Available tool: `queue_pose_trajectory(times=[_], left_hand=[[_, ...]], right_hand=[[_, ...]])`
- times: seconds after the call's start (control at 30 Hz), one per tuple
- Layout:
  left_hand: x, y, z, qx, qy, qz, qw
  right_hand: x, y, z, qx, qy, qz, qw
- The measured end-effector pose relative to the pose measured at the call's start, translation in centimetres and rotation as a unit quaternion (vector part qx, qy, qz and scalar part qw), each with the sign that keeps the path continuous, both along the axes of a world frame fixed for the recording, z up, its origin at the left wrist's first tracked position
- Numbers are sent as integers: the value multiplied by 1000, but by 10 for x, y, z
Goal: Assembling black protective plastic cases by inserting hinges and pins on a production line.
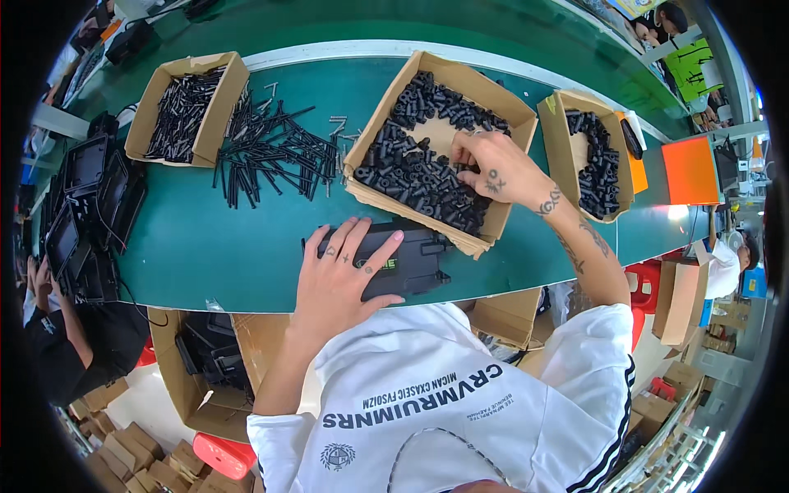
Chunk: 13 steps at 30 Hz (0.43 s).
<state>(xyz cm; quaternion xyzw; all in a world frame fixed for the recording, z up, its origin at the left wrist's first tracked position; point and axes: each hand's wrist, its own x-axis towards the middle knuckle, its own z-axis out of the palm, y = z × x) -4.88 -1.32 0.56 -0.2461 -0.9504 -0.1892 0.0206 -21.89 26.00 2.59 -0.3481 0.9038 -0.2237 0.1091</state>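
My left hand point(341, 275) lies with fingers stretched and spread over a flat black plastic case point(415, 263) near the table's front edge. Its palm hides part of the case. Beyond the case stands a cardboard box point(508, 97) holding many small black cylindrical plastic pieces point(399, 160). My right hand point(497, 168) reaches into this box from the right, its fingers curled in among the pieces. What sits between those fingertips, if anything, is hidden.
Long black screws point(271, 156) lie loose on the green table point(181, 238), beside a box of screws point(234, 78). Another box of black pieces point(559, 140) stands at right. Black cases point(86, 197) pile up at left, near another person's hands point(41, 279). Below the edge sits a carton point(201, 419).
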Motion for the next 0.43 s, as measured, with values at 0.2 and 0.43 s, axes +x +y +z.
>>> queue_pose_trajectory(times=[0.2, 0.43], left_hand=[[-13, 4, 12, 153, 39, -6, 987], [-91, 61, 31, 234, 127, -88, 960]], right_hand=[[4, 2, 22, -23, 16, -35, 999], [45, 47, 41, -337, -99, -225, 909]])
